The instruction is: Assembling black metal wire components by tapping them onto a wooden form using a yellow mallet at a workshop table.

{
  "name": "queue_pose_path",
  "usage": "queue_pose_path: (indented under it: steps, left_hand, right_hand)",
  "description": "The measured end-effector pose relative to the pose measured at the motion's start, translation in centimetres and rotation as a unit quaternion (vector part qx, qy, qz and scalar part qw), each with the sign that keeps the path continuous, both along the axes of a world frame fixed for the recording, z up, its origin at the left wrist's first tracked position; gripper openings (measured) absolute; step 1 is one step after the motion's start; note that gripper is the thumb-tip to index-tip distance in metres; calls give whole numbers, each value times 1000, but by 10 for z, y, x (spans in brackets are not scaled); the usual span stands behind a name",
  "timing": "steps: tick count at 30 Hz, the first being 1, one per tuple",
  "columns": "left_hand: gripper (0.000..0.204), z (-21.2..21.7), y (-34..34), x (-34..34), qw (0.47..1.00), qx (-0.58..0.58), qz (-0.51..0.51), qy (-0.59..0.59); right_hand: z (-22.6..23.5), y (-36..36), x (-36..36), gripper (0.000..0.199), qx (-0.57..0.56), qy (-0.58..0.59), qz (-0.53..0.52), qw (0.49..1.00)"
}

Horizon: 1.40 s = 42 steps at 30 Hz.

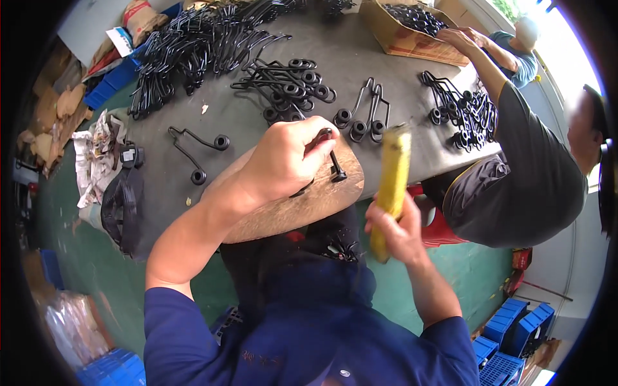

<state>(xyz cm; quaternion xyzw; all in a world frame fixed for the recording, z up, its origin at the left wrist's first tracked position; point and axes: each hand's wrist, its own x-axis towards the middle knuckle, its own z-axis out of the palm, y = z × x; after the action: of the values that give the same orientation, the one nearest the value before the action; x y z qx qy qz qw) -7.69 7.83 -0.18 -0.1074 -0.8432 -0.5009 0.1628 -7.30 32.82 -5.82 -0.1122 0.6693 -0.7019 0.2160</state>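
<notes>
The left hand (286, 151) pinches a black wire part (326, 134) between thumb and fingers above the wooden board (302, 215), which overhangs the near edge of the surface (399, 90). The right hand (400, 231) wraps around a yellow bar (394, 170) (slightly blurred). Beyond lie coiled parts (293, 87); a carton (412, 50) stands toward the far edge.

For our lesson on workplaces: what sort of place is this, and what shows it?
Probably a metal-parts workshop: bent black spring-like rods heaped on the worktable, a cardboard box of black parts, and blue plastic crates.
</notes>
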Motion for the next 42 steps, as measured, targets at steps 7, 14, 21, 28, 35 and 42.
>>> queue_pose_path:
  steps: [7, 14, 21, 28, 35, 42]
  left_hand:
    - [11, 2, 7, 7, 998, 32, 43, -46]
    - [12, -9, -5, 0, 996, 53, 59, -42]
    - [8, -14, -13, 1, 996, 62, 41, -52]
    - [7, -14, -18, -18, 998, 40, 42, 14]
    - [16, -22, -32, -2, 998, 1, 44, 35]
    - [20, -19, -31, -9, 999, -12, 27, 32]
  right_hand:
    - [-29, -10, 29, 30, 157, -78, 66, 982]
    - [-6, -5, 12, 28, 144, -116, 87, 979]
    - [94, -27, 27, 31, -152, 209, -64, 964]
    - [-11, -11, 6, 27, 229, -107, 133, 958]
    - [75, -34, 46, 18, 7, 205, 17, 979]
    - [-8, -28, 49, 29, 307, -23, 228, 924]
